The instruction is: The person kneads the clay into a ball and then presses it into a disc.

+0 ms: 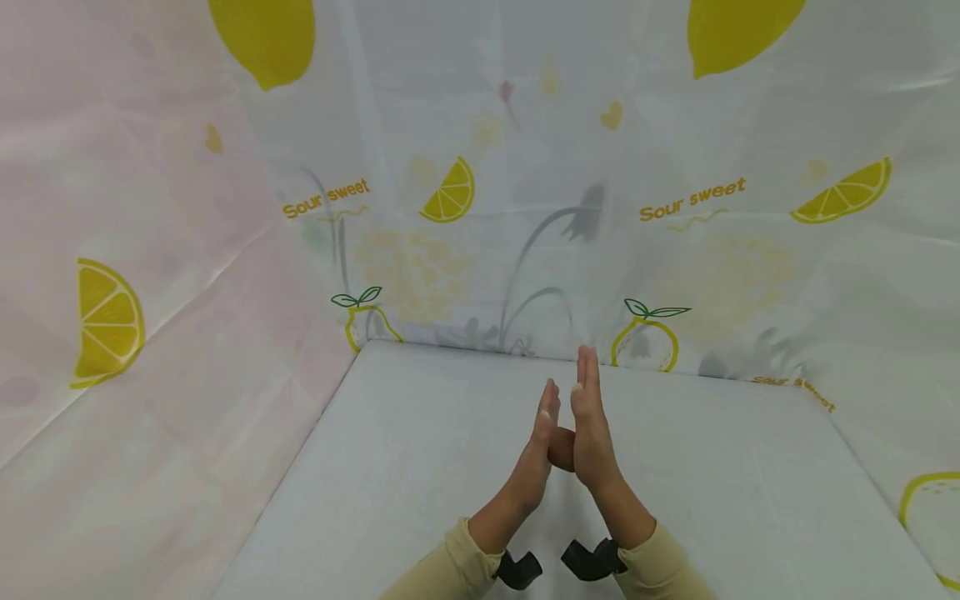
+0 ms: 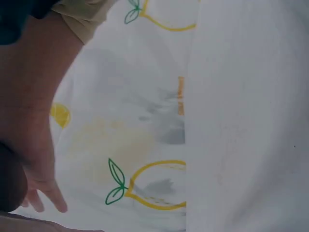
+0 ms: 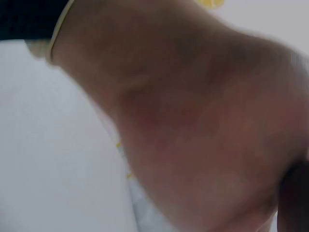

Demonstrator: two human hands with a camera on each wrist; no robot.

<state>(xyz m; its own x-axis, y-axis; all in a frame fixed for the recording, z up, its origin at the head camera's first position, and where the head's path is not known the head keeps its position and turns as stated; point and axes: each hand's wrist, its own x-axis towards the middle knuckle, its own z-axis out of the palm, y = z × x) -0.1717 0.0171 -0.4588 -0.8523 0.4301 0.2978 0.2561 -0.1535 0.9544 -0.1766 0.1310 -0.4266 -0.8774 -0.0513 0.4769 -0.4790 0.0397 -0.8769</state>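
Note:
My left hand (image 1: pixel 536 450) and right hand (image 1: pixel 594 437) stand upright, palms facing, above the middle of the white table. A small brown ball (image 1: pixel 562 449) is pressed between the two palms near their heels. Its material cannot be told. The fingers of both hands are straight and point up and away, with a gap between the fingertips. In the left wrist view the ball (image 2: pixel 12 181) shows dark at the left edge, partly cut off. The right wrist view is blurred; only a dark piece of the ball (image 3: pixel 294 198) shows at its right edge.
A white tabletop (image 1: pixel 405 467) lies under the hands. White and pinkish sheets (image 1: pixel 172 217) printed with lemons and lettering rise behind it and at its sides. Black curved mounts (image 1: pixel 519 570) sit at both wrists, by the pale yellow sleeves (image 1: pixel 450 571).

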